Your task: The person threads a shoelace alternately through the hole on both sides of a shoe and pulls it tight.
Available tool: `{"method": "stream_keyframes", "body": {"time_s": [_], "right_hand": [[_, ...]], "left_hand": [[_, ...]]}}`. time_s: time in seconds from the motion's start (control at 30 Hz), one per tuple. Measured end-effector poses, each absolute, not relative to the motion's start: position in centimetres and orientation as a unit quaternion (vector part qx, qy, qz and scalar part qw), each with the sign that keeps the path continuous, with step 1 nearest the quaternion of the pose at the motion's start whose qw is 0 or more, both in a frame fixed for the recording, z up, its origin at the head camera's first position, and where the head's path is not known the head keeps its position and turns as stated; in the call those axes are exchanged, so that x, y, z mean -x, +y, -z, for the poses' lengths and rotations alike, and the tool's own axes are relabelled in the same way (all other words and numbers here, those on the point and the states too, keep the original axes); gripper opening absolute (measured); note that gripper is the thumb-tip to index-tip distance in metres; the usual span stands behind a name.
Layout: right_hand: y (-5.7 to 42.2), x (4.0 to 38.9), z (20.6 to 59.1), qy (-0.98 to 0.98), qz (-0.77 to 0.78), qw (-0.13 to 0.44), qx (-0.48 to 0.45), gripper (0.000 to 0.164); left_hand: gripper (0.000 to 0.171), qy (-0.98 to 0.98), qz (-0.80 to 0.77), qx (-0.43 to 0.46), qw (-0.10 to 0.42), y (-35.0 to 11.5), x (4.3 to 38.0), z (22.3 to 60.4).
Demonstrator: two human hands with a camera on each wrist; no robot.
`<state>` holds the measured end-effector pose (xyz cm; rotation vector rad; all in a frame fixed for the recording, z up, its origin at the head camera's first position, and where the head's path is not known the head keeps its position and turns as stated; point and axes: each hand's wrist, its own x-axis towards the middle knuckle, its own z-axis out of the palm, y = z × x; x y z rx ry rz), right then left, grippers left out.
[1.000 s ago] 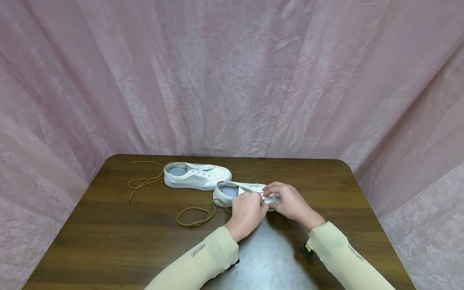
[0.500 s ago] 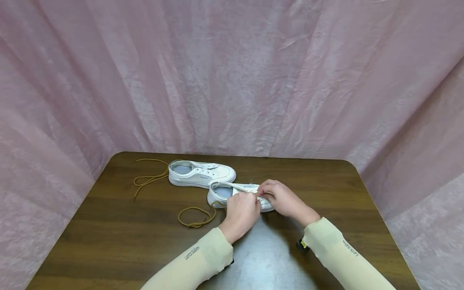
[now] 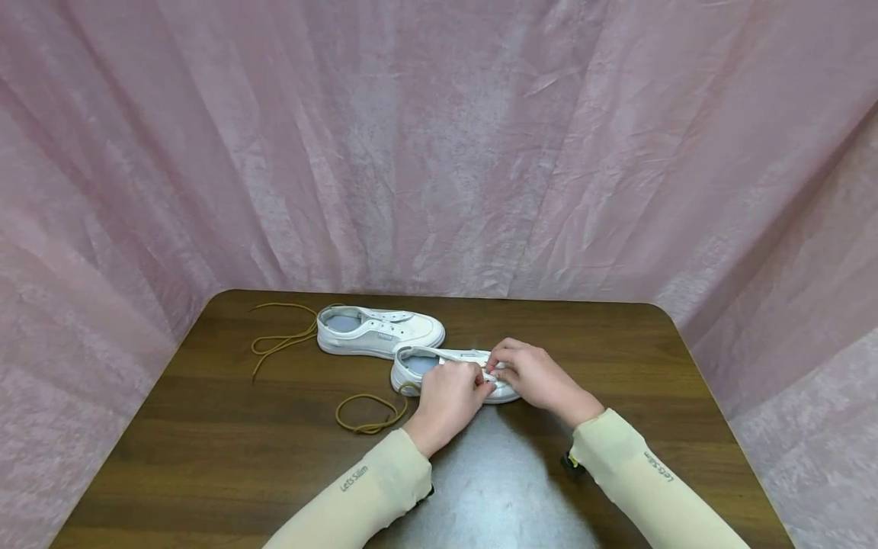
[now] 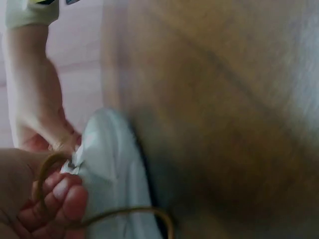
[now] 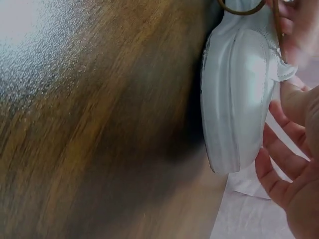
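A white sneaker (image 3: 506,393) lies on the table, its toe pointing right, with both hands at its lace opening. In the left wrist view, a brown shoelace (image 4: 122,211) runs from an eyelet past the curled fingers of my left hand (image 3: 449,396), which grips it. Thumb and fingers of my right hand (image 3: 531,374) pinch the sneaker around the eyelet flap. The right wrist view shows those fingers along the far side of the toe (image 5: 244,104). Fingers hide most of the eyelets in the head view. Loose lace loops on the table left of the heel.
Behind and to the left stands a second white sneaker (image 3: 411,332), close to the first one's heel. Another brown lace (image 3: 281,338) trails from its heel end. A pink curtain (image 3: 439,152) hangs beyond the back edge of the wooden table (image 3: 206,457).
Over the last second the near sneaker has shifted slightly left and both hands with it. Most recently the left hand has drawn a little left; the right hand keeps its place at the flap.
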<state>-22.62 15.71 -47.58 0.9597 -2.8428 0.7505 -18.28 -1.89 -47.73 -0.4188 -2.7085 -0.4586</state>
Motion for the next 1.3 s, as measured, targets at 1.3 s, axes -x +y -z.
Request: {"method": "stream_keyframes", "body": {"time_s": [1.3], "right_hand": [[15.4,24.3,48.9,-0.912,-0.330,0.024,-0.242,0.010]], "left_hand": [[0.013,-0.859,0.492,0.072,0.121,-3.9,21.3,45.2]]}}
